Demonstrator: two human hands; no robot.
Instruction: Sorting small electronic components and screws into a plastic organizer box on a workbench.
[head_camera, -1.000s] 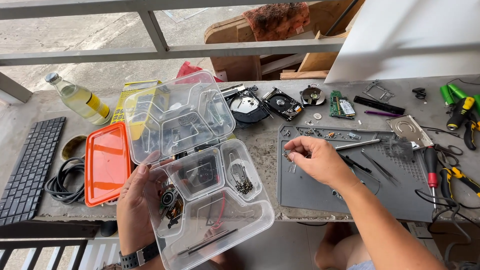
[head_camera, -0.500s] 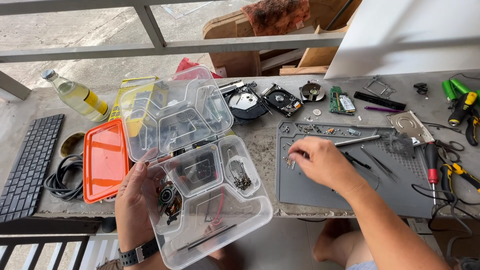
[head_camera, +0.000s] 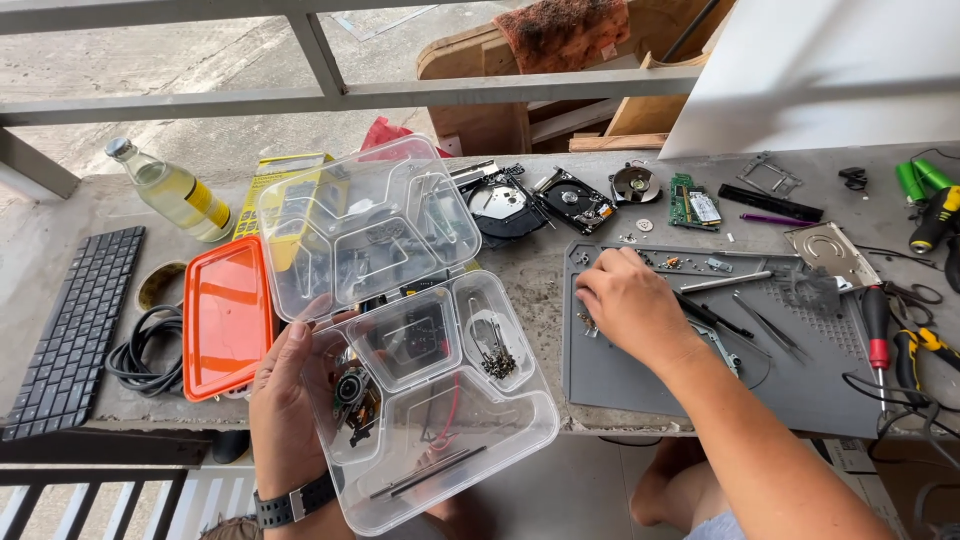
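Left hand (head_camera: 290, 400) grips the open clear box (head_camera: 420, 370) level; right hand (head_camera: 630, 305), fingers curled beside it on the grey mat (head_camera: 800, 390), should pinch small screws firmly.

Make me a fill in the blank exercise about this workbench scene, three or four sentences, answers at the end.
1. The left hand holds a clear plastic compartment box with its lid ____.
2. The right hand rests on the ____ rubber work mat.
3. The flat orange plastic lid lies to the ____ of the black cable coil.
4. Beside the glass bottle lies a black ____.

Answers: open; grey; right; keyboard
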